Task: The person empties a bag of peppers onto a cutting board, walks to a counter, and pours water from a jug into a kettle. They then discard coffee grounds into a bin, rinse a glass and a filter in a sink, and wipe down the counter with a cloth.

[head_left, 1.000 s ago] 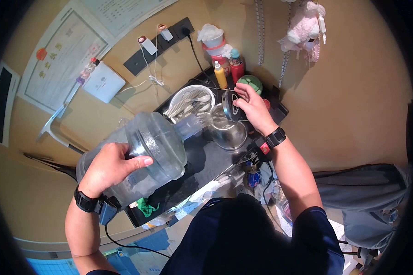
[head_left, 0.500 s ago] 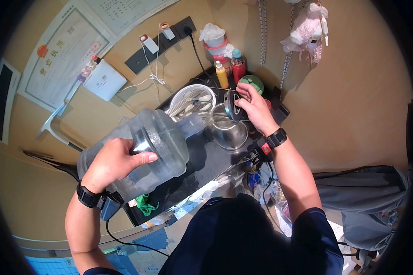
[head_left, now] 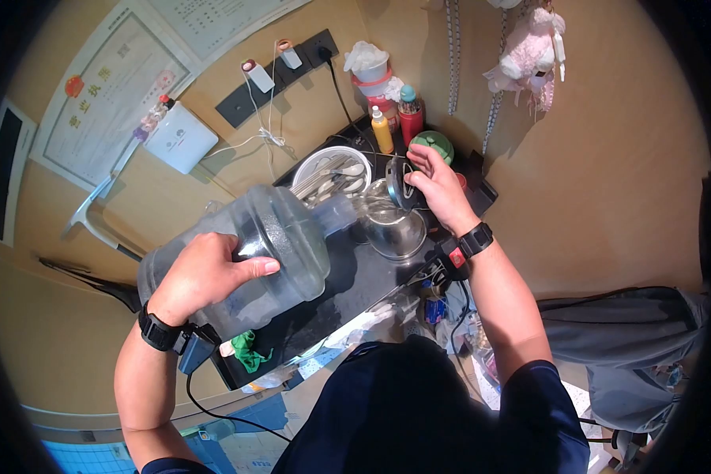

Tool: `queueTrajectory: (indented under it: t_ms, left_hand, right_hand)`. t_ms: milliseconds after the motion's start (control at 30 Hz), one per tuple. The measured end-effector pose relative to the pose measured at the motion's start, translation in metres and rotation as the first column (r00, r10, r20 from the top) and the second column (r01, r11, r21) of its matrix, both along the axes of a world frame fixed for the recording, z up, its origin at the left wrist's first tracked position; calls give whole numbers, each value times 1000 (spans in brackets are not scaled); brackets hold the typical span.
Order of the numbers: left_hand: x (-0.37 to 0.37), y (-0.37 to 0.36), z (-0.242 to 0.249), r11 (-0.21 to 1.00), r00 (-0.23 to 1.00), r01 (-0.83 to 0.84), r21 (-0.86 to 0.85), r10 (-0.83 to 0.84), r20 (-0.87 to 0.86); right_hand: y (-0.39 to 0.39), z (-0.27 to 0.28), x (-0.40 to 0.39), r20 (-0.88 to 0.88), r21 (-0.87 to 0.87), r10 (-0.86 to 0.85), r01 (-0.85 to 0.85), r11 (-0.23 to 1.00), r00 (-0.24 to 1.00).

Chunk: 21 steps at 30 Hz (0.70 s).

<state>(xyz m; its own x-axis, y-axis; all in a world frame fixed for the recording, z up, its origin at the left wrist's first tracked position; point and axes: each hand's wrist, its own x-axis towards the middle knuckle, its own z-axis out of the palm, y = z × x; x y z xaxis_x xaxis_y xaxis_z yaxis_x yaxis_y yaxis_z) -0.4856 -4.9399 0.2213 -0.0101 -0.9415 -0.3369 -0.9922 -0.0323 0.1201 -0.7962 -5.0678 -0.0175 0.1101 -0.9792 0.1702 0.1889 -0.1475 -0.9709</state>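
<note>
Well, left grip (head_left: 205, 272) palm-down on jug (head_left: 288, 237)

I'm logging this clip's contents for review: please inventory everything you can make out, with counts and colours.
Water jug: one, bluish clear, tipped over table
Table: one, black, centre
Kettle: one, silver, on table
Lid: one, dark, raised at kettle
Bowl: one, white, behind jug
Spoons: several, silver, in bowl
Bottle: one, yellow, table's back
Green container: one, beside right hand
Power strip: one, black, wall
Plush toy: one, pink, hanging
Cloth: one, green, table's near edge
Smaller clutter: uncounted
Left hand: one, bare, on jug
Right hand: one, bare, at lid
</note>
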Motion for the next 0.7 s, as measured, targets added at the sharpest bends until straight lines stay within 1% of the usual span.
queueTrajectory:
  t_ms: [167,367,433,567,700]
  left_hand:
    - [-1,-2,-5,1000,1000,17,-19,-17,-17]
    - [-4,-5,-13,1000,999,9,-1,-9,-37]
    - [-4,-6,-17,999,998,34,-14,-35,-55]
    - [-8,-9,-23,1000,997,12,8,-12,-79]
    - [-7,-11,-33,999,995,26,-28,-29,-96]
  right_hand:
    - [-2,-4,0,-17,-15,-9,9,1000,1000]
    - [-3,-3,0,-37,-29,-3,2,1000,999]
    - [-3,-5,0,-19,-20,-5,5,1000,1000]
    - [-4,-7,-1,-36,-13,-7,6,1000,999]
    - [-4,-5,-2,-66,-31,-10,8,999,998]
